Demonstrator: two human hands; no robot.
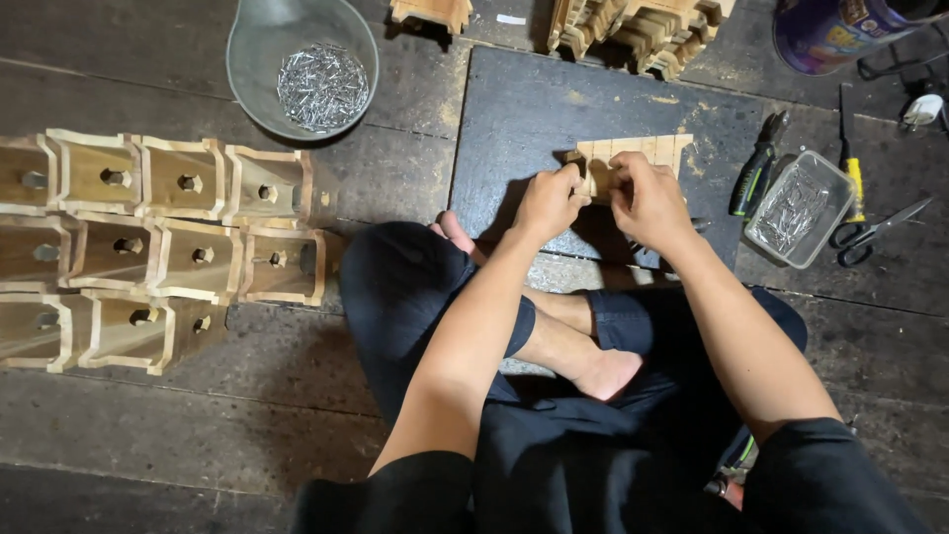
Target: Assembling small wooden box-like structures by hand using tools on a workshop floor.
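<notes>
Eleven wooden boxes point(148, 252) lie in three rows left of the dark board point(534, 109): four in the top row, four in the middle, three in the bottom. One round metal bowl point(252, 59) of nails sits beyond the boxes, and one clear square tub point(799, 210) of nails lies right of the board. Two hands, left hand point(547, 203) and right hand point(647, 198), meet on one slatted wooden piece point(643, 153) on the board. One pair of pliers point(756, 178) and one pair of scissors point(875, 232) flank the tub.
</notes>
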